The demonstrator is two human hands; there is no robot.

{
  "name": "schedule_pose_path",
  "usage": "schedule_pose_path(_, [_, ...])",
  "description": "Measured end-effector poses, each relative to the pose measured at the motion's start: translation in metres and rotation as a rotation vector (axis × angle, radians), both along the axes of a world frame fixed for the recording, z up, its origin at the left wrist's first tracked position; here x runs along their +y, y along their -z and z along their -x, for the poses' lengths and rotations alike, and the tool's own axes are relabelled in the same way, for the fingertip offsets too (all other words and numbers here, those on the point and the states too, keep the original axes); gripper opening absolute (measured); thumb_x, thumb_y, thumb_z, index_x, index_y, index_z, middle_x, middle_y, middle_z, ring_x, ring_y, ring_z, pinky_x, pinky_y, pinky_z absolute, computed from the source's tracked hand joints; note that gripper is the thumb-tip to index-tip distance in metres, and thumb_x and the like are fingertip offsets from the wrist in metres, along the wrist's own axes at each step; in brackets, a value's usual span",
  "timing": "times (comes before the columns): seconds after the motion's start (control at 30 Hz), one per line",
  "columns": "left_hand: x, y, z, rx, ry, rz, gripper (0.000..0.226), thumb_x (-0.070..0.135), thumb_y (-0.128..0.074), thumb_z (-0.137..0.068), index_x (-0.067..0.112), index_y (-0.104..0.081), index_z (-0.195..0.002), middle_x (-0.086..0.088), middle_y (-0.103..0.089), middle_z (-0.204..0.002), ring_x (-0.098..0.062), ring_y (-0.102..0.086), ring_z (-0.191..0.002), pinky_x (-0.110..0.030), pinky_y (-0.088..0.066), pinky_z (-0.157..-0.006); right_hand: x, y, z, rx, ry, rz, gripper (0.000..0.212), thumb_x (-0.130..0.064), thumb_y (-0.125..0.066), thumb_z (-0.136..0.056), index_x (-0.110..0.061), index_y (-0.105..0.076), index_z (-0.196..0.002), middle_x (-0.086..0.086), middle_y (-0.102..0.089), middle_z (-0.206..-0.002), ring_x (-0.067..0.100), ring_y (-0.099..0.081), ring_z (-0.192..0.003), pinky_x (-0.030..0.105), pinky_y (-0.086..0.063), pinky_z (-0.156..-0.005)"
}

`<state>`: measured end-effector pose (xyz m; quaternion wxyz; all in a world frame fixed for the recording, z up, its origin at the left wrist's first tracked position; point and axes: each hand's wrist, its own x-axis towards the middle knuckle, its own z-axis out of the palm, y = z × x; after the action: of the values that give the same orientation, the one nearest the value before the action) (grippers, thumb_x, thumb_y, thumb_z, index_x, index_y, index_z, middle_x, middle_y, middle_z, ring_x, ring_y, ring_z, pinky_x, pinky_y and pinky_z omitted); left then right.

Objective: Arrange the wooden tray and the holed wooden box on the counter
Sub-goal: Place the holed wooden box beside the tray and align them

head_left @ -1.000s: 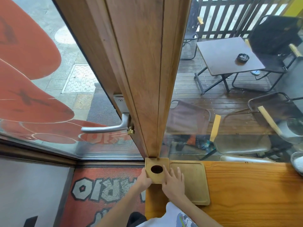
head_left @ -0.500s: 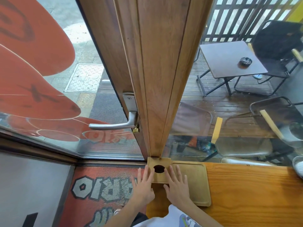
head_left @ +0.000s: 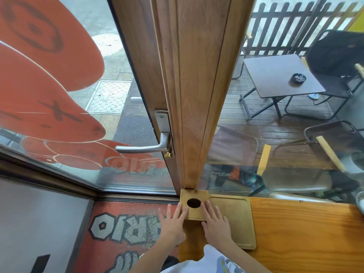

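Observation:
A small wooden box (head_left: 192, 195) with a round hole in its top sits at the counter's far left corner, against the wooden door post. A flat wooden tray (head_left: 234, 219) lies directly to its right, touching it. My left hand (head_left: 173, 226) rests flat with spread fingers at the box's front left corner, fingertips touching its edge. My right hand (head_left: 215, 225) lies flat with fingers apart at the box's front right corner, partly over the tray's left side. Neither hand grips anything.
The orange wooden counter (head_left: 307, 233) stretches right. A wooden door post (head_left: 199, 95) rises behind the box, with a metal door handle (head_left: 141, 147) to its left. A glass pane stands along the counter's back edge. A dish rim (head_left: 360, 201) shows far right.
My left hand has let go of the box's left side and opened flat at its front corner. Both hands slid back slightly. The view has tilted up.

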<state>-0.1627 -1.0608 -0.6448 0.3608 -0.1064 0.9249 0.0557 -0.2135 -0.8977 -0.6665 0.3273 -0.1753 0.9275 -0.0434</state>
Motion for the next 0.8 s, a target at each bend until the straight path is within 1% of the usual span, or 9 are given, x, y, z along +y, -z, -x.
schedule_pose_path(0.1, [-0.001,0.0,0.0,0.003,-0.009,0.022,0.091,0.025,-0.052,-0.09,0.043,0.013,-0.151,0.008,0.02,-0.164,-0.04,0.017,-0.149,-0.075,0.017,-0.107,-0.002,-0.004,0.001,-0.018,0.033,0.028,0.066,-0.05,-0.029,-0.101,-0.041,0.011,-0.153,-0.012,0.012,-0.164,0.029,-0.014,-0.152,0.049,-0.024,-0.119])
schedule_pose_path(0.2, [-0.001,-0.006,0.005,-0.028,-0.023,0.007,0.087,0.025,-0.052,-0.092,0.044,0.01,-0.151,0.008,0.016,-0.164,-0.036,0.016,-0.151,-0.076,0.015,-0.108,-0.002,-0.007,0.002,-0.052,0.058,0.075,0.066,-0.047,-0.032,-0.101,-0.04,0.007,-0.154,-0.012,0.011,-0.165,0.027,-0.029,-0.146,0.044,-0.038,-0.114])
schedule_pose_path(0.27, [-0.002,-0.008,0.01,-0.034,-0.018,0.004,0.085,0.026,-0.054,-0.092,0.043,0.004,-0.152,0.008,0.01,-0.165,-0.033,0.015,-0.151,-0.075,0.013,-0.109,-0.003,-0.01,0.005,-0.066,0.054,0.105,0.067,-0.044,-0.036,-0.101,-0.038,0.003,-0.155,-0.011,0.01,-0.165,0.025,-0.026,-0.148,0.039,-0.043,-0.11])
schedule_pose_path(0.4, [-0.001,-0.009,0.014,0.055,-0.003,0.046,0.078,0.026,-0.053,-0.094,0.038,-0.004,-0.154,0.002,0.002,-0.166,-0.031,0.015,-0.152,-0.068,0.013,-0.114,0.003,-0.016,0.005,-0.009,-0.025,0.127,0.061,-0.039,-0.035,-0.103,-0.03,-0.007,-0.156,-0.008,0.003,-0.166,0.019,-0.007,-0.153,0.036,-0.036,-0.116])
schedule_pose_path(0.47, [0.005,-0.01,0.004,0.099,-0.017,0.055,0.072,0.02,-0.049,-0.096,0.037,-0.008,-0.154,0.001,-0.001,-0.166,-0.031,0.014,-0.152,-0.066,0.016,-0.113,0.014,-0.013,0.002,-0.026,-0.112,0.111,0.061,-0.04,-0.033,-0.103,-0.028,-0.006,-0.157,-0.01,0.002,-0.165,0.018,-0.008,-0.153,0.037,-0.037,-0.116])
schedule_pose_path(0.53, [0.014,-0.009,-0.01,0.114,-0.037,0.067,0.068,0.015,-0.045,-0.096,0.035,-0.013,-0.153,0.0,-0.003,-0.166,-0.031,0.012,-0.152,-0.065,0.017,-0.113,0.024,-0.005,0.0,-0.058,-0.151,0.106,0.065,-0.041,-0.034,-0.102,-0.03,0.0,-0.156,-0.012,0.005,-0.165,0.021,-0.011,-0.153,0.039,-0.043,-0.111])
schedule_pose_path(0.63, [0.031,-0.006,-0.032,0.115,-0.116,0.079,0.072,0.011,-0.046,-0.094,0.033,-0.012,-0.154,-0.002,-0.004,-0.166,-0.032,0.01,-0.152,-0.066,0.014,-0.115,0.031,-0.001,0.003,-0.075,-0.184,0.116,0.067,-0.043,-0.033,-0.101,-0.032,0.003,-0.156,-0.013,0.009,-0.165,0.023,-0.014,-0.152,0.04,-0.046,-0.108])
schedule_pose_path(0.73, [0.049,-0.004,-0.052,0.103,-0.156,0.1,0.073,0.009,-0.045,-0.091,0.03,-0.014,-0.153,-0.003,-0.004,-0.166,-0.032,0.009,-0.152,-0.064,0.013,-0.117,0.033,-0.005,0.009,-0.1,-0.201,0.154,0.066,-0.046,-0.033,-0.101,-0.032,0.0,-0.156,-0.011,0.006,-0.165,0.025,-0.03,-0.147,0.04,-0.046,-0.107])
schedule_pose_path(0.8, [0.056,-0.006,-0.06,0.066,-0.172,0.105,0.071,0.014,-0.044,-0.093,0.031,-0.011,-0.154,-0.002,-0.001,-0.166,-0.032,0.011,-0.152,-0.063,0.016,-0.117,0.03,-0.012,0.016,-0.134,-0.213,0.157,0.063,-0.046,-0.034,-0.101,-0.03,-0.01,-0.156,-0.009,-0.001,-0.166,0.026,-0.044,-0.138,0.04,-0.047,-0.104])
